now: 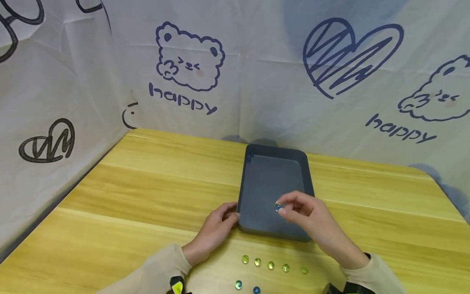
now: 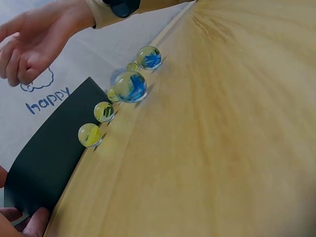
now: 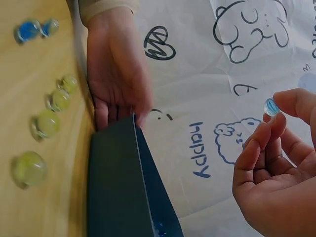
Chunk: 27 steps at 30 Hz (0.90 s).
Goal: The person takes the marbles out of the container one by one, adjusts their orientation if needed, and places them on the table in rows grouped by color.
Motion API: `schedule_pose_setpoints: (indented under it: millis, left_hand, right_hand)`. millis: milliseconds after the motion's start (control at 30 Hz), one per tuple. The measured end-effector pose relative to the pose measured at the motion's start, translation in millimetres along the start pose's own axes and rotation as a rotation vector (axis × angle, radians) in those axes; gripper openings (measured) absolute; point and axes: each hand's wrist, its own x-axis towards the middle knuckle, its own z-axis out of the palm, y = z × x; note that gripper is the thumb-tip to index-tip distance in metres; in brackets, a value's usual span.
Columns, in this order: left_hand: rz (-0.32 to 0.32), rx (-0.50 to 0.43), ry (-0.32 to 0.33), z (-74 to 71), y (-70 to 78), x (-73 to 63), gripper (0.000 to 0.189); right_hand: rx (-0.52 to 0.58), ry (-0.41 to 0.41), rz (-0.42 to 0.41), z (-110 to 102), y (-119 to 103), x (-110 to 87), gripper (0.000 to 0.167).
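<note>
My right hand (image 1: 312, 216) pinches a clear glass marble with blue swirls (image 3: 270, 106) between thumb and index finger, above the near right part of the dark grey tray (image 1: 271, 183). At the tray's near left corner, my left hand (image 1: 213, 230) holds its wall, thumb at the rim and fingers along the outside. Small blue marbles (image 1: 249, 159) lie inside the tray's far left corner. In front of the tray several yellow marbles (image 1: 270, 265) form a row on the table. Nearer still are two blue marbles, one on the left (image 1: 238, 284) and another (image 1: 256, 290) beside it.
The wooden table (image 1: 154, 183) reaches back to a white cloth (image 1: 257, 81) printed with hearts, bears and the word happy. More of this cloth hangs along the left side. The tray stands near the table's back edge.
</note>
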Motion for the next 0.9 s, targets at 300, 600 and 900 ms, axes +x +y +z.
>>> schedule_pose_setpoints:
  millis: [300, 600, 900]
  left_hand:
    - [-0.002, 0.005, 0.003, 0.2, -1.0, -0.6, 0.043]
    - [0.004, 0.006, 0.005, -0.1, 0.0, 0.2, 0.044]
    - [-0.003, 0.007, 0.005, 1.1, 0.4, -0.3, 0.044]
  right_hand:
    - [0.065, -0.109, -0.042, 0, 12, -24.9, 0.019]
    - [0.056, -0.130, 0.013, -2, 20, -38.3, 0.021]
    - [0.089, -0.207, 0.003, -2, 32, -49.2, 0.020]
